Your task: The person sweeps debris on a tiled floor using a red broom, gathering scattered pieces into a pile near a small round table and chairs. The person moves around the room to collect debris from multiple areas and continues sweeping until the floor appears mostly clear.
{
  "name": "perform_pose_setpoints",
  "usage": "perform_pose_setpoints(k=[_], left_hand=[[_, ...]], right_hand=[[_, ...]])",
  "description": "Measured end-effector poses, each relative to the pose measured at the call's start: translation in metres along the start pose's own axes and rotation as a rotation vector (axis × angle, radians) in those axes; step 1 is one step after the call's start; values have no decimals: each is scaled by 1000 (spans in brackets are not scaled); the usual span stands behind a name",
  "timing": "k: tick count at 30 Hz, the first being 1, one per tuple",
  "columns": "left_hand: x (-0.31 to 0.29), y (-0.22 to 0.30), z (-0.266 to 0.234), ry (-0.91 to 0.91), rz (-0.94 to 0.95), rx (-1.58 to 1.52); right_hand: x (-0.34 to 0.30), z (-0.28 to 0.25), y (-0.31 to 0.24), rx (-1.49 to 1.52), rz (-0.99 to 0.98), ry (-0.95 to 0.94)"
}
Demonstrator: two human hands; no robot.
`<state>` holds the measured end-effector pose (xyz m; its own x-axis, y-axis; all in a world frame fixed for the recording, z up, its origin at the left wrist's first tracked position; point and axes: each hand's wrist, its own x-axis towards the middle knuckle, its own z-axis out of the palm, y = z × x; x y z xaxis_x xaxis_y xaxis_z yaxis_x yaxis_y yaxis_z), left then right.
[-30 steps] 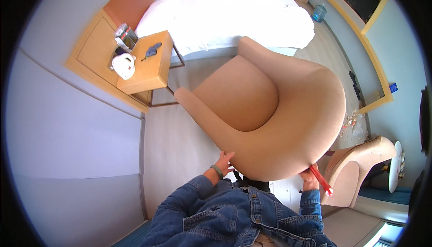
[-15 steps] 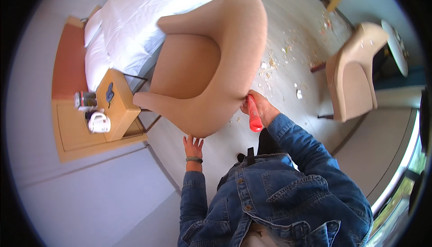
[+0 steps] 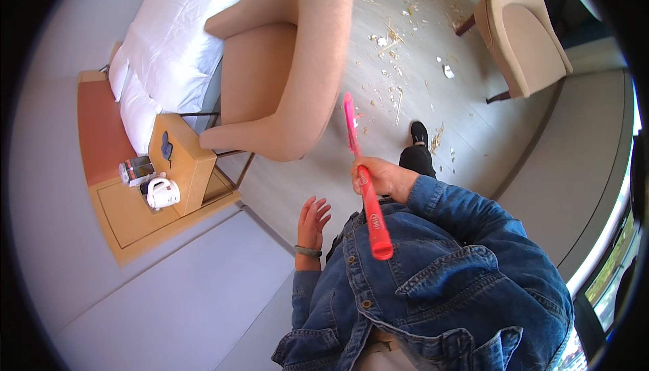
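Observation:
My right hand [image 3: 384,177] is wrapped round the middle of a red long-handled tool [image 3: 376,223], held tilted in front of my denim jacket. Its thick rounded end points toward me. The far end narrows to a thin pink strip, whose exact kind I cannot make out. Bracelet on its wrist, my left hand [image 3: 313,221] hovers free with fingers apart, holding nothing. Just beyond both hands stands a beige armchair [image 3: 321,80]; neither hand touches it.
Shavings and scraps [image 3: 390,41] litter the grey floor, with a white scrap [image 3: 448,71] among them. Another beige chair [image 3: 517,39] stands right. At left are a bed [image 3: 177,39], a wooden nightstand [image 3: 193,168] and a white kettle [image 3: 164,195]. My shoe [image 3: 419,132] is near the litter.
Both hands have come away from the armchair, which now sits farther up and left in view. The red tool is lifted clear, its pink end showing.

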<state>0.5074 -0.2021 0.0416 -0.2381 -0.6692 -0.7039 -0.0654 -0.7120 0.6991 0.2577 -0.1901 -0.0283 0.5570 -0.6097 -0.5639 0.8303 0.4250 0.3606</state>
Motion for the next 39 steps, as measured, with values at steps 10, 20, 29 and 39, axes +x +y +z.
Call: perform_pose_setpoints(k=[10, 20, 29, 39], left_hand=[[-46, 86, 129, -675, 556, 833], [8, 66, 243, -748, 691, 730], [-5, 113, 268, -635, 738, 838], [-2, 110, 254, -438, 774, 905]], right_hand=[[41, -68, 19, -795, -480, -261], [-45, -58, -45, -567, -723, -35], [-37, -19, -87, 59, -368, 133], [-10, -11, -68, -553, -311, -245]])
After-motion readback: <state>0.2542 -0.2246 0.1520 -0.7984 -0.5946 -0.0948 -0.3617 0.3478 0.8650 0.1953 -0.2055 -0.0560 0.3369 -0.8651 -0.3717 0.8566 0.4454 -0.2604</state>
